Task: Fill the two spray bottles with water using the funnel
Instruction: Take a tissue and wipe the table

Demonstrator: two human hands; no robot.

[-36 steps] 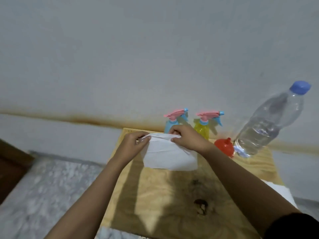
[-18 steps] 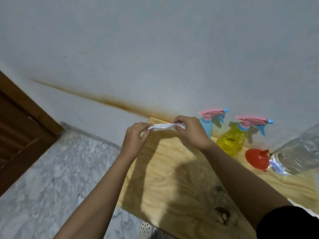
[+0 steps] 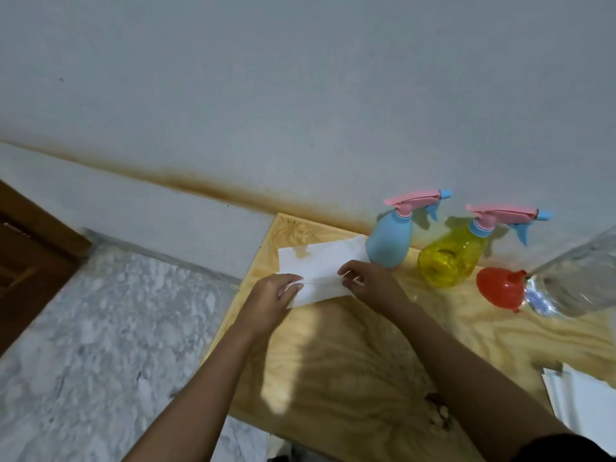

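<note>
Change: the white paper tissue, held up edge-on between both hands half a second before, lay spread flat at the tabletop's 11 o'clock corner, with a tan patch near its far left.

Left hand: fingers pinched the tissue's near-left edge.

Right hand: fingers pinched the near edge further right.

Meaning, as judged: preparation only. No filling had begun.

Blue spray bottle: upright at 12 o'clock, just beside the tissue. Opaque, pink trigger head screwed on, fill level not discernible.

Yellow spray bottle: upright at 1 o'clock. Translucent, head likewise on.

Red funnel: on its side at 2 o'clock, spout towards the water bottle.

Water bottle: clear, at 3 o'clock, partly cut off by the frame.
</note>
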